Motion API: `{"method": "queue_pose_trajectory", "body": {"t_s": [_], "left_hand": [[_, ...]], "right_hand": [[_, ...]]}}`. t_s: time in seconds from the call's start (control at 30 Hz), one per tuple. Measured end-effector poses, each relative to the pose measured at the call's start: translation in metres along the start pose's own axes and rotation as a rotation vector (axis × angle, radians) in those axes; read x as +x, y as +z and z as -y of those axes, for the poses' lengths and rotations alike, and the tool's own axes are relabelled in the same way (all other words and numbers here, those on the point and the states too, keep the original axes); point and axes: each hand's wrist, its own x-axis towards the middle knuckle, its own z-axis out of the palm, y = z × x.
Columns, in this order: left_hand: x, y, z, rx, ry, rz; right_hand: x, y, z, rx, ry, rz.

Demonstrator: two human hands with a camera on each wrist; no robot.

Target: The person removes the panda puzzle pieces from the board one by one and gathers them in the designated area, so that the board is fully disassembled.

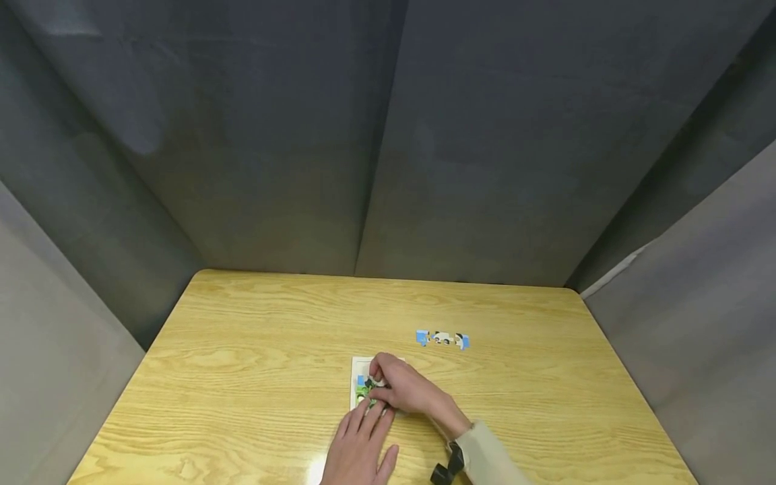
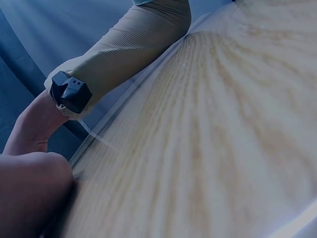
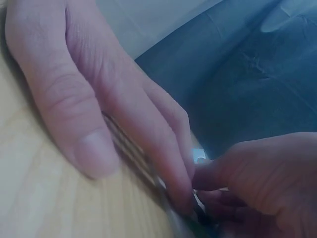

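A white-bordered puzzle board (image 1: pixel 361 364) lies on the table, with green and blue puzzle pieces (image 1: pixel 362 391) showing inside its frame. My left hand (image 1: pixel 356 450) lies with fingers stretched out, the fingertips on the near part of the board. From the right, my right hand (image 1: pixel 407 386) reaches over the board, its thumb and fingers curled around a black-and-white puzzle piece (image 1: pixel 379 382) that they mostly cover. In the right wrist view, the left hand's fingers (image 3: pixel 148 124) meet the right hand's fingers (image 3: pixel 247 173) at the board's edge. The left wrist view shows no puzzle pieces.
Beyond the board to the right, a row of 3 loose puzzle pieces (image 1: pixel 442 338) in blue, white and black lies on the wooden table (image 1: pixel 273 337). Grey curtains (image 1: pixel 291 168) enclose the table's back and sides. A black wrist camera (image 1: pixel 447 465) sits on the right wrist.
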Motion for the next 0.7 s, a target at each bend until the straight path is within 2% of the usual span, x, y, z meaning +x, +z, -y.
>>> {"method": "queue_pose_trajectory", "body": {"t_s": [0.23,0.7], "left_hand": [[-0.0017,-0.0002,0.0014,0.021,-0.007,0.015],[-0.0010,-0.0009,0.0011,-0.004,-0.007,0.010]], "right_hand": [[0.0036,0.0050,-0.0021,0.065,-0.004,0.002],[0.0021,0.0007,-0.0021,-0.013,-0.058,0.007]]}}
